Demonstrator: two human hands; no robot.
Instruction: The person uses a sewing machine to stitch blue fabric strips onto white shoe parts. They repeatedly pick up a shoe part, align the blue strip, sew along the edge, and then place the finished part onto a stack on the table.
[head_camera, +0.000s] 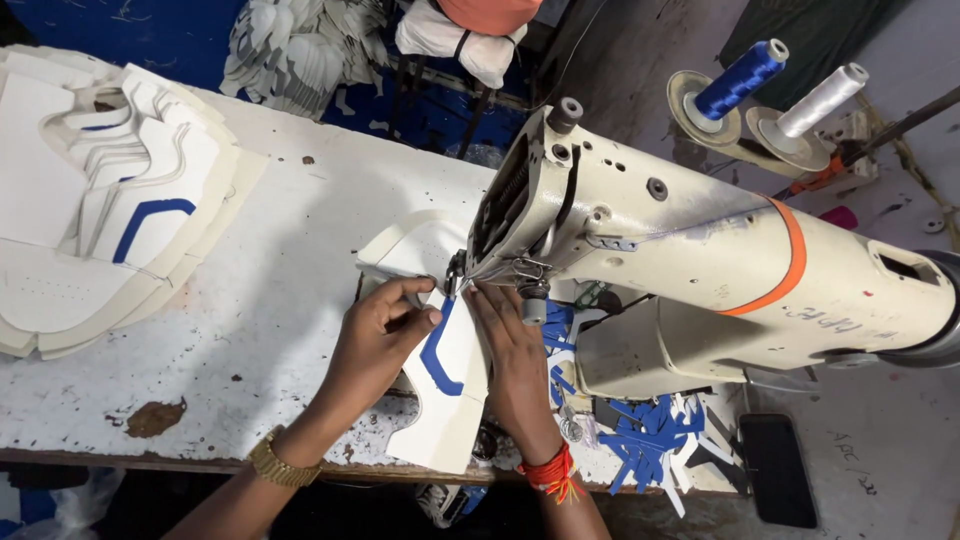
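Under the head of the cream sewing machine (700, 250), my two hands press one white shoe panel (455, 400) flat against the table. My left hand (375, 335) bends its fingers (415, 300) down onto the panel's left edge, thumb and forefinger pinched close at the seam, right beside the needle (458, 280). My right hand (515, 360) lies open and flat, fingers stretched along the panel's right side with the tips almost at the presser foot. Between the two hands a curved blue strip (437, 355) sits on the white piece. The panel itself runs from the needle back toward me, its lower corner hanging over the table edge.

A gold watch (275, 465) circles my left wrist and red thread (550, 470) my right. To the right of my right hand, under the machine's arm, lies a scatter of blue offcuts (640, 435), with a dark phone (778, 470) just beyond them. Across the worn white table (270, 300), well to my left, a stack of finished white panels (110, 200) is piled, some bearing the same blue curve. Behind the machine stand a blue thread spool (742, 78) and a white thread spool (822, 100).
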